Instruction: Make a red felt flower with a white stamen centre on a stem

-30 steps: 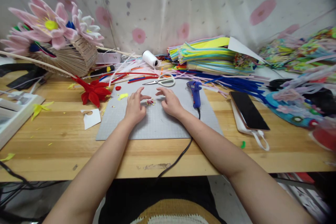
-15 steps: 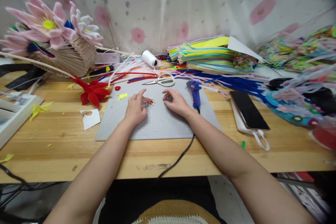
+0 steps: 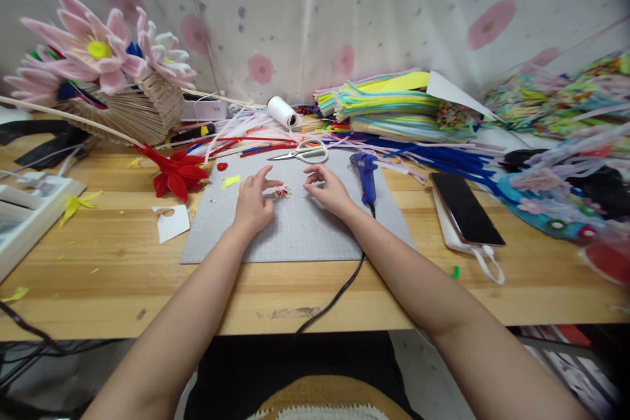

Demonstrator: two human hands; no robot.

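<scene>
My left hand (image 3: 254, 200) is over the grey cutting mat (image 3: 295, 236), its fingers closed around the thin stem of a small bunch of flower stamens (image 3: 282, 191). The red and white stamens have yellowish tips and fan out to the right of the fingertips. Across a short gap, my right hand (image 3: 327, 190) has bent fingers, with thumb and forefinger apart and nothing visible between them. White-handled scissors (image 3: 312, 151) lie behind the hands. A blue hot glue gun (image 3: 365, 178) rests right of my right hand.
At left are a red fuzzy flower (image 3: 180, 172) on a stick, a white card scrap (image 3: 173, 223) and a yellow petal piece (image 3: 79, 206). Pipe cleaners (image 3: 388, 102) and a thread spool (image 3: 283, 111) line the back. A phone (image 3: 467, 208) lies right; the glue gun's cord (image 3: 339, 292) crosses the front edge.
The stamen bunch has turned in my left hand so that its centre faces me more. Both hands stay almost in place; the view has shifted slightly.
</scene>
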